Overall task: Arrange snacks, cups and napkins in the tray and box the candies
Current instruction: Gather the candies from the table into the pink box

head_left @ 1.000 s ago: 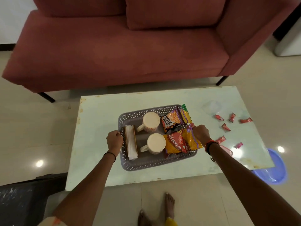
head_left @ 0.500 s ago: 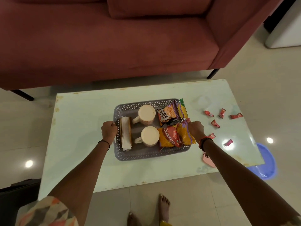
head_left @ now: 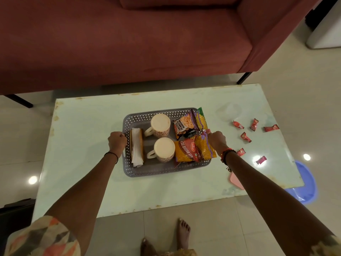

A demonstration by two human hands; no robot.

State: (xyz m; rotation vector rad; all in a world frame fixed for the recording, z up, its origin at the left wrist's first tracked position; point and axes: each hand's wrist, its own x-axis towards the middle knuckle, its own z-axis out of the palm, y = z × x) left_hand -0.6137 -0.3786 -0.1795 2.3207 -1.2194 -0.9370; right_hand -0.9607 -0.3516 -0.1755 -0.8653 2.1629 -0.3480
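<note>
At the middle of the pale green tabletop (head_left: 88,126), our left hand (head_left: 117,143) and right hand (head_left: 216,142) keep their fingers curled round the short rims of the grey perforated plastic tray (head_left: 166,171), which has barely shifted in the last second. We judge the tray done: two cream mugs (head_left: 160,125), white napkins (head_left: 137,146) and orange snack packets (head_left: 186,151) sit inside. Toward the right edge, the red-wrapped candies (head_left: 245,137) lie loose, not yet boxed. The clear plastic box (head_left: 228,111) stands near the far right corner. The pink lid (head_left: 236,181) lies at the near edge, half hidden by our right forearm.
</note>
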